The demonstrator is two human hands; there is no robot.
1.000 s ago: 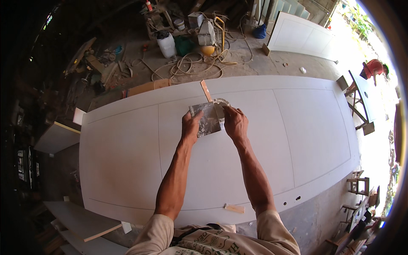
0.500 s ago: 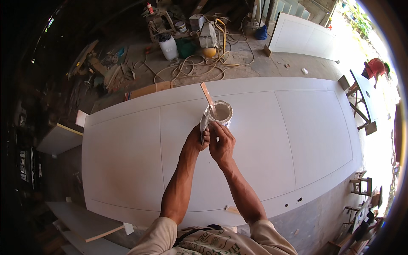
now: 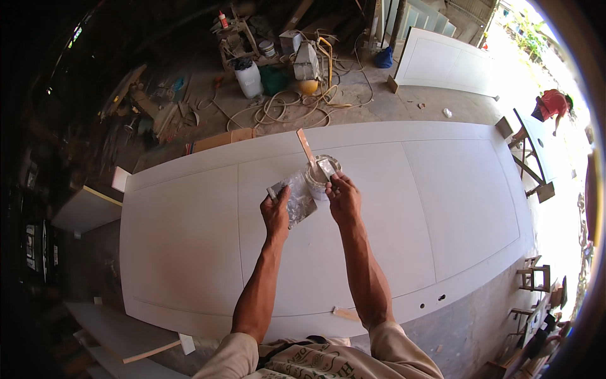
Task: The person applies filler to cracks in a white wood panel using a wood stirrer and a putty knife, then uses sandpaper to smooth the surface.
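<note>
A large pale flat door panel (image 3: pixel 177 240) with thin grooved rectangles lies before me. On its middle stands a round can (image 3: pixel 315 189) with a messy rim and a flat wooden stick (image 3: pixel 305 144) leaning out of it. My left hand (image 3: pixel 276 213) grips a square metal plate (image 3: pixel 299 206) smeared with pale paste, held tilted at the can's lower left. My right hand (image 3: pixel 345 197) is closed on a small scraper blade (image 3: pixel 326 168) over the can's opening. A short wood offcut (image 3: pixel 345 313) lies on the panel's near edge.
More panels stand at back right (image 3: pixel 448 60) and lie at left (image 3: pixel 85 211). A coiled hose (image 3: pixel 284 110), machine and containers occupy the far floor. A person in red (image 3: pixel 554 102) bends by a trestle-supported board (image 3: pixel 536 148) at right. Small stools (image 3: pixel 534 278) stand at lower right.
The plate swung upright beside the can, then back to a tilted face-up position lower left. My hands came together and parted; the right now holds the small blade up over the can.
</note>
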